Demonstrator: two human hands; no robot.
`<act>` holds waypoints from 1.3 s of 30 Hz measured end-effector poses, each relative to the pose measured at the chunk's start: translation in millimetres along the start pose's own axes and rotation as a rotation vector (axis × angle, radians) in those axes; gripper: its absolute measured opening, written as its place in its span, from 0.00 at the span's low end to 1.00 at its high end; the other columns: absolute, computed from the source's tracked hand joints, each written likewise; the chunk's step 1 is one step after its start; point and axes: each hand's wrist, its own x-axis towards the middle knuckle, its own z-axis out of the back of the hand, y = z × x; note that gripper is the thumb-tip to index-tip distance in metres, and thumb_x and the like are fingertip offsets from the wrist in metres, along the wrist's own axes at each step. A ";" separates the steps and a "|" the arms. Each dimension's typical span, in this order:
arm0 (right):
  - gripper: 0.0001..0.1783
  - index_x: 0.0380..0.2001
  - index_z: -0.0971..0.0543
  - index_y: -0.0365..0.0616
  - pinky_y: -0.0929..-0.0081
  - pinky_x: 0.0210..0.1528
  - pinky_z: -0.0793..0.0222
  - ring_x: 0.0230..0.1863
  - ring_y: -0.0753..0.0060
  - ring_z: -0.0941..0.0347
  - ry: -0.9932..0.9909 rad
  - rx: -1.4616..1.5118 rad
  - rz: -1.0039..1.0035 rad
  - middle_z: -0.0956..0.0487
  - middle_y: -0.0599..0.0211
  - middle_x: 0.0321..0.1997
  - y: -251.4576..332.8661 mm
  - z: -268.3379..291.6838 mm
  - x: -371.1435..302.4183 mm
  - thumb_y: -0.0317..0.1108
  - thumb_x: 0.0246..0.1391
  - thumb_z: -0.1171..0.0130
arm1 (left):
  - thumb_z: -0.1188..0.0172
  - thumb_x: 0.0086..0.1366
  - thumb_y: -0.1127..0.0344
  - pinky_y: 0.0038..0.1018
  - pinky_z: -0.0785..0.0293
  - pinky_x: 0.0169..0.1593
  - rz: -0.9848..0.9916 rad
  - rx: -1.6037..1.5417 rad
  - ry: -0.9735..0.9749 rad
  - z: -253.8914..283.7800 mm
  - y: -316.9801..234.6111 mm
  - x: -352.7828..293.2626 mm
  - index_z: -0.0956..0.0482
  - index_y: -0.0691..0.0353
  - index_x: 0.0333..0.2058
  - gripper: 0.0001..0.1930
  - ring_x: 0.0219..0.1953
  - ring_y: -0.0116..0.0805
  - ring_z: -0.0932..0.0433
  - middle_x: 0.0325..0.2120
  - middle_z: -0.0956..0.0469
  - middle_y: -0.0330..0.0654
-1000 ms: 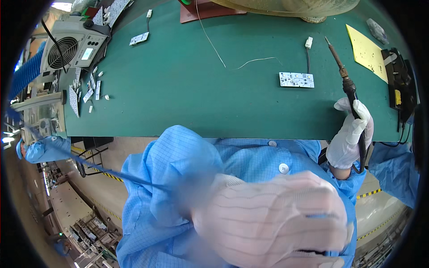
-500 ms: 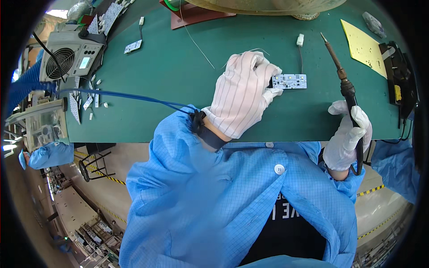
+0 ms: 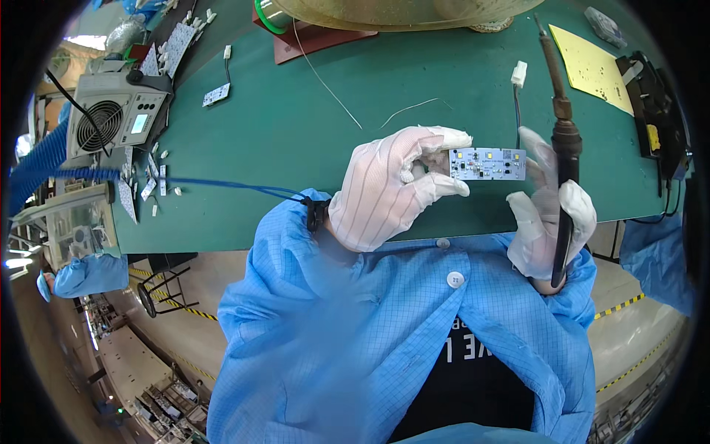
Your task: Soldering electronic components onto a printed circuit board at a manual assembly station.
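A small white circuit board (image 3: 487, 164) with yellow LEDs is pinched at its left end between the gloved thumb and fingers of my left hand (image 3: 392, 189). From its upper right side a dark lead runs to a white connector (image 3: 519, 74). My right hand (image 3: 551, 214), also gloved, grips a soldering iron (image 3: 565, 140) that points upward, its tip far from the board. The right thumb and a finger are spread apart close to the board's right end; whether they touch it I cannot tell. A blue cord (image 3: 222, 183) leads to the black band on my left wrist.
Solder wire (image 3: 325, 81) trails from a red-brown stand (image 3: 318, 46) on the green mat. At left lie another board (image 3: 216, 95) and several scraps beside a grey machine with a fan (image 3: 111, 111). A yellow sponge sheet (image 3: 592, 70) and a black iron holder (image 3: 643, 103) are at right.
My left hand has lifted the board off the mat and brought it nearer me. My right hand, still holding the soldering iron, has moved left toward the board's right end.
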 end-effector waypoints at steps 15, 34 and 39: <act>0.31 0.55 0.32 0.51 0.59 0.52 0.21 0.56 0.44 0.23 -0.038 0.185 0.047 0.26 0.40 0.57 -3.9 -12.7 6.0 0.12 0.51 0.38 | 0.23 0.42 0.61 0.29 0.19 0.35 -0.514 0.557 -0.134 -0.2 7.5 -2.5 0.19 0.53 0.40 0.24 0.33 0.40 0.18 0.41 0.19 0.41; 0.18 0.52 0.28 0.47 0.63 0.53 0.29 0.50 0.60 0.23 -0.087 0.013 -0.085 0.20 0.50 0.51 6.0 -2.7 2.8 0.24 0.59 0.40 | 0.26 0.46 0.62 0.30 0.24 0.39 -0.150 0.680 -0.073 -11.4 14.9 0.2 0.18 0.57 0.42 0.22 0.34 0.40 0.23 0.34 0.22 0.41; 0.20 0.56 0.29 0.39 0.57 0.51 0.27 0.47 0.55 0.23 -0.004 -0.022 0.036 0.19 0.46 0.43 9.0 11.8 5.5 0.42 0.69 0.51 | 0.26 0.48 0.63 0.34 0.23 0.43 -0.262 0.734 -0.209 -8.7 0.6 -9.7 0.19 0.58 0.42 0.21 0.36 0.41 0.22 0.32 0.22 0.41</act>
